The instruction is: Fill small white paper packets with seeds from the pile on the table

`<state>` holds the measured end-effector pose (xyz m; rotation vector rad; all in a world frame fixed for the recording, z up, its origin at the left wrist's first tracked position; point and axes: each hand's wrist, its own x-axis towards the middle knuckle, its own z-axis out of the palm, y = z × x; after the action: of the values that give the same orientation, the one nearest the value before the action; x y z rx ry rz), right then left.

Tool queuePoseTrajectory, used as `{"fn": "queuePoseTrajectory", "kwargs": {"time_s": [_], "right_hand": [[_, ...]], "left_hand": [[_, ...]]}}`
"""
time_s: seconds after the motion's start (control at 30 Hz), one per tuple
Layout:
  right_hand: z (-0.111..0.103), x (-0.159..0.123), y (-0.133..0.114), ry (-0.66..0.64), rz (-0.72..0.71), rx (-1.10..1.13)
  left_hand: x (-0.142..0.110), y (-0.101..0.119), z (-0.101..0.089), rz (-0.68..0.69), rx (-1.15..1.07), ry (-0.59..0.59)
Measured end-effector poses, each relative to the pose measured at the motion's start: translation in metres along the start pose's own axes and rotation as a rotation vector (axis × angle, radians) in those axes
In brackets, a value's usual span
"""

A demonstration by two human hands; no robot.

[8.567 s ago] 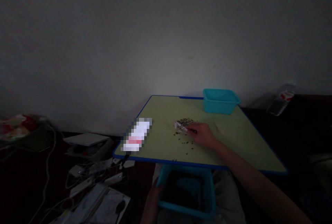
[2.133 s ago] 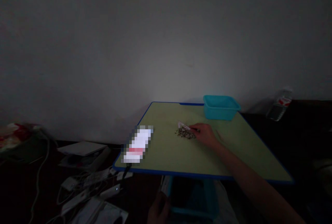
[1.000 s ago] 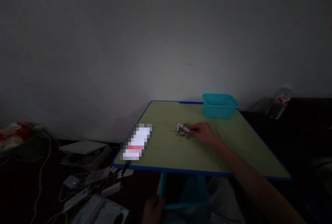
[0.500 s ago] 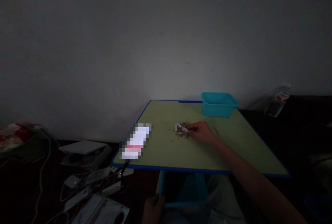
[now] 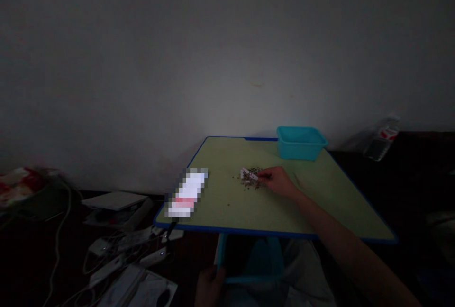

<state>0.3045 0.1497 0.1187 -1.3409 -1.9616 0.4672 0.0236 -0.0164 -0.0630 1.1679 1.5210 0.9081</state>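
Observation:
On the green tabletop (image 5: 213,165), a small heap of dark seed-like bits (image 5: 253,185) lies with white pieces among them. My right hand (image 5: 279,181) reaches in from the right, its fingers pinched at the heap's right edge on a small white strip (image 5: 253,176). The strip's material is too small to tell. One loose dark bit (image 5: 228,204) is apart from the heap, towards the front. Below the table's front edge, my left hand (image 5: 210,284) is closed on the left rim of a blue basket (image 5: 254,279); its inside is dark.
A second blue basket (image 5: 301,151) stands at the table's back right. A phone (image 5: 186,193), blurred out, lies at the left edge with a cable (image 5: 172,225) running down. Cords and white chargers (image 5: 152,257) lie lower left. A plastic bottle (image 5: 382,141) leans by the wall.
A loose dark bit has shifted towards the front left, away from the heap. Both hands have stayed almost where they were.

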Motion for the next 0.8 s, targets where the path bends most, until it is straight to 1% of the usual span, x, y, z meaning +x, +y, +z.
{"fn": "queuePoseTrajectory", "kwargs": {"time_s": [0.1, 0.3, 0.4, 0.53, 0.67, 0.8], "right_hand": [[0.001, 0.0, 0.0, -0.015, 0.01, 0.017], [0.0, -0.001, -0.004, -0.053, -0.007, 0.022], [0.0, -0.001, -0.005, -0.057, -0.002, 0.037], [0.0, -0.001, -0.004, -0.062, -0.007, 0.044], [0.0, 0.0, -0.003, -0.051, -0.011, 0.029], [0.001, -0.001, -0.004, -0.078, -0.014, 0.049]], "left_hand": [[0.002, -0.004, 0.0, -0.005, 0.009, -0.027], [0.002, -0.008, 0.003, -0.019, -0.019, -0.012], [0.0, -0.005, 0.003, -0.047, -0.043, -0.002], [-0.002, 0.004, 0.001, -0.016, -0.025, 0.02], [-0.003, 0.011, 0.001, -0.037, -0.023, 0.022], [-0.003, 0.014, 0.002, -0.046, -0.021, 0.039]]}}
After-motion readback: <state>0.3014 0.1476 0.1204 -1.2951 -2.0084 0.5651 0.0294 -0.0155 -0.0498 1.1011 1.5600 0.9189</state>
